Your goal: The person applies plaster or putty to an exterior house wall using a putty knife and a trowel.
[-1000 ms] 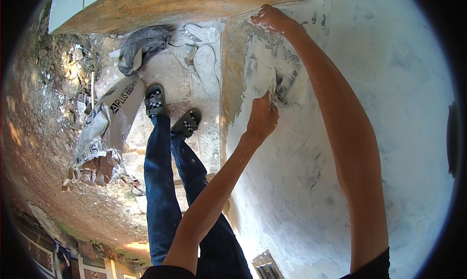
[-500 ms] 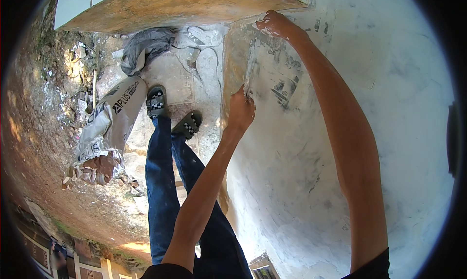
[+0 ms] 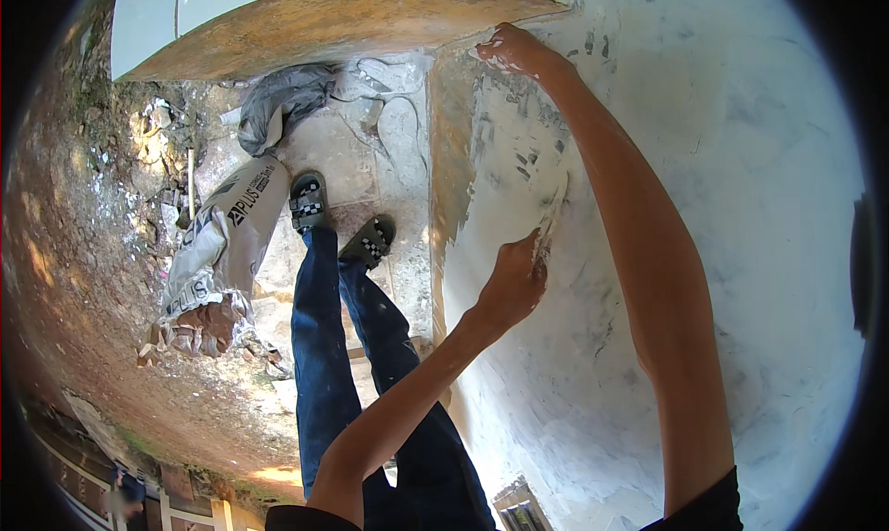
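Note:
My left hand (image 3: 512, 286) grips the handle of a putty knife (image 3: 553, 218), whose blade lies flat against the white plastered wall (image 3: 741, 207). My right hand (image 3: 509, 49) reaches up and presses on the wall's upper corner, smeared with white plaster; whether it holds anything I cannot tell. Grey smudges mark the wet plaster between the two hands. Below stand my legs in blue jeans (image 3: 324, 346) and checked sandals (image 3: 308, 200).
An opened grey sack (image 3: 222, 244) lies on the dirt floor left of my feet. A crumpled grey cloth (image 3: 282, 105) sits farther off. A brown unplastered edge (image 3: 449, 179) runs down the wall's left side. A small grille (image 3: 520, 508) lies near the bottom.
My left hand swung left to the wall's brown edge, then came back right and lower with the putty knife on the plaster. My right hand stayed at the upper corner.

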